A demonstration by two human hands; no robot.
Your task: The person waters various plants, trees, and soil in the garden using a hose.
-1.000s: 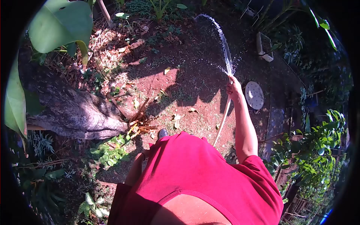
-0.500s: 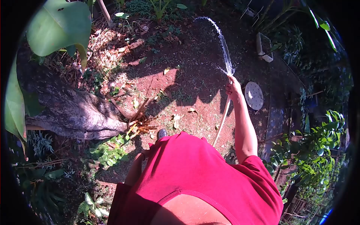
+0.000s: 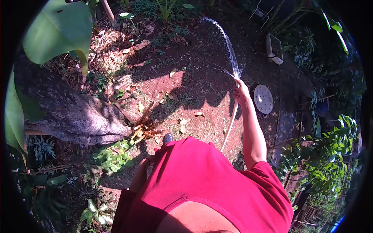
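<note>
My right hand (image 3: 241,92) is wrapped round a pale garden hose (image 3: 230,125) close to its tip, with the arm stretched forward. Water (image 3: 232,54) sprays from the hose end, arcs away and bends left over the soil, with small side splashes at the mouth. The hose runs back down toward my body and disappears behind the red shirt (image 3: 202,171). My left hand (image 3: 151,158) hangs low at my left side, a band at its wrist; the shirt covers most of it, so its fingers cannot be made out.
A thick tree trunk (image 3: 89,120) leans in from the left, with cut stalks (image 3: 145,130) at its end. Large leaves (image 3: 58,31) hang close at upper left. Right of my hand lies a pale round slab (image 3: 263,99); beyond it sits a rectangular block (image 3: 274,48). Leafy shrubs (image 3: 326,155) line the right.
The water's arc and side splashes have changed shape slightly. The large leaves at the upper left have shifted a little to the left. My right hand stays in nearly the same place.
</note>
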